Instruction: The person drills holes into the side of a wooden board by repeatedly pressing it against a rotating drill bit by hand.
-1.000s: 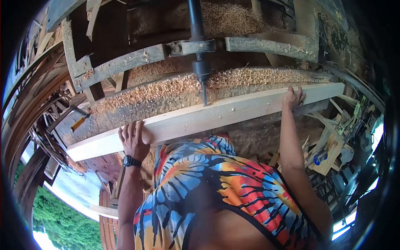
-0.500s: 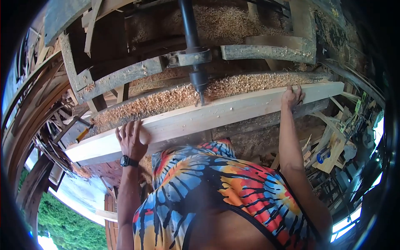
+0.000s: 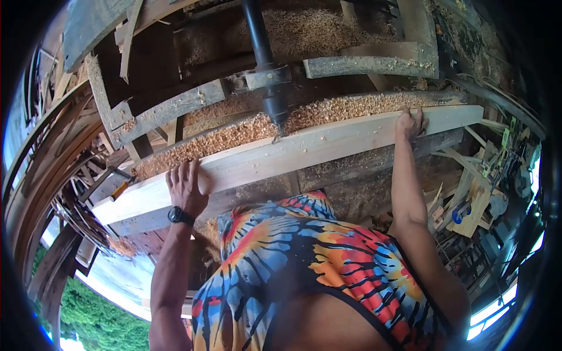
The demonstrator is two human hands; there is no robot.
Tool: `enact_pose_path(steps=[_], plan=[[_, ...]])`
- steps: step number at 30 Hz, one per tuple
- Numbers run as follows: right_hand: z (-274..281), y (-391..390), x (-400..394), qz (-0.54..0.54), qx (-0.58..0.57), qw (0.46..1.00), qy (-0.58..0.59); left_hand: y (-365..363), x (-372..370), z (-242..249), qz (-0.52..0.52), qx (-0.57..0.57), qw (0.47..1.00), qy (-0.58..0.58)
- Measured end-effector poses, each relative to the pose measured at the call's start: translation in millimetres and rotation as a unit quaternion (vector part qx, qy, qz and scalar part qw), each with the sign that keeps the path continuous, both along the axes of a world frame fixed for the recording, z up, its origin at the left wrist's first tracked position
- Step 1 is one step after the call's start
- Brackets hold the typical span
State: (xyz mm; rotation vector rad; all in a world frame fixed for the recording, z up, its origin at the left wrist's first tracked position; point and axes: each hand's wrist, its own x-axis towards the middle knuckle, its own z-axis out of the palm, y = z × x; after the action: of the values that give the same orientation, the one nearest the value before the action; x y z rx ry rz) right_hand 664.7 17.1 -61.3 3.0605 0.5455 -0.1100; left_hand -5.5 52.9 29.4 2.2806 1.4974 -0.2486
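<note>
A long pale wooden beam (image 3: 293, 151) lies across the view on a dark wooden support. My left hand (image 3: 186, 187), with a black watch at the wrist, rests over the beam's left part, its fingers over the far edge. Toward the right end, my right hand (image 3: 412, 124) grips the beam with fingers curled over its far edge. Between the hands, a dark drill spindle (image 3: 274, 105) comes down from above, its bit at the beam's far edge. Wood chips (image 3: 234, 136) are heaped along that edge.
Behind the chips stands a wooden frame (image 3: 371, 66). A tool with a yellow handle (image 3: 120, 191) lies by the beam's left end. Scrap wood and a blue object (image 3: 461, 215) are at the right. Bent wooden strips are stacked at the far left.
The beam has shifted slightly relative to the drill, whose bit now meets its far edge a little further left in view. Both hands keep their places on the beam.
</note>
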Motion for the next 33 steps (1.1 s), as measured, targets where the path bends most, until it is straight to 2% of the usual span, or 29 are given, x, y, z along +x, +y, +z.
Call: enact_pose_path(steps=[3,5,6,8,10,11,12,13,14,15,16,17,19,20,21,23,24,27,28,29,33], plan=[[11,5,-8,0.007,-0.002,1.000,0.009,-1,-5,-3,0.019,-0.028,0.999,-0.014],[0,0,4,0.016,0.036,0.999,-0.011,-1,-4,-4,0.028,-0.034,0.999,-0.011],[-4,-3,10,-0.009,0.040,0.999,-0.026,5,1,7,0.040,-0.073,0.997,-0.002],[-9,-6,26,-0.057,0.047,0.996,-0.050,8,1,27,0.099,-0.068,0.993,-0.016],[-11,-1,54,-0.176,0.080,0.981,0.037,-4,-23,29,0.175,-0.028,0.984,-0.018],[-10,-5,70,-0.238,0.092,0.964,0.079,-13,-56,17,0.217,0.037,0.973,-0.074],[-14,-10,89,-0.244,0.093,0.958,0.115,-20,-90,8,0.308,0.068,0.949,-0.023],[-17,-8,88,-0.244,0.084,0.963,0.083,-31,-135,-11,0.366,0.148,0.917,0.062],[-20,-6,85,-0.242,0.074,0.966,0.053,-29,-155,-12,0.501,0.157,0.837,0.154],[-26,1,79,-0.236,0.065,0.969,0.026,-33,-200,-36,0.623,0.167,0.739,0.194],[-28,6,77,-0.233,0.048,0.971,0.029,-29,-238,-49,0.702,0.100,0.705,-0.021],[-26,7,78,-0.229,0.029,0.972,0.034,-25,-261,-55,0.739,0.031,0.631,-0.233],[-22,6,71,-0.218,0.013,0.975,0.039,6,-246,-44,0.831,-0.045,0.452,-0.322],[-17,6,67,-0.210,0.019,0.977,0.038,12,-256,-59,0.847,-0.047,0.427,-0.313],[-19,8,62,-0.216,0.027,0.975,0.035,8,-278,-79,0.847,-0.031,0.467,-0.252],[-22,11,59,-0.242,0.050,0.969,0.023,2,-332,-115,0.812,0.014,0.582,-0.050],[-22,7,61,-0.264,0.064,0.962,0.011,-2,-342,-118,0.795,0.023,0.606,0.022],[8,22,34,-0.264,0.057,0.962,0.030,22,-300,-75,0.775,-0.028,0.624,0.102],[-4,13,46,-0.258,0.076,0.963,0.027,19,-289,-71,0.765,-0.046,0.630,0.125],[-16,4,59,-0.251,0.096,0.963,0.026,4,-302,-62,0.681,-0.068,0.725,0.083],[-11,3,54,-0.265,0.100,0.956,0.078,-7,-332,-81,0.703,0.001,0.704,0.095]])
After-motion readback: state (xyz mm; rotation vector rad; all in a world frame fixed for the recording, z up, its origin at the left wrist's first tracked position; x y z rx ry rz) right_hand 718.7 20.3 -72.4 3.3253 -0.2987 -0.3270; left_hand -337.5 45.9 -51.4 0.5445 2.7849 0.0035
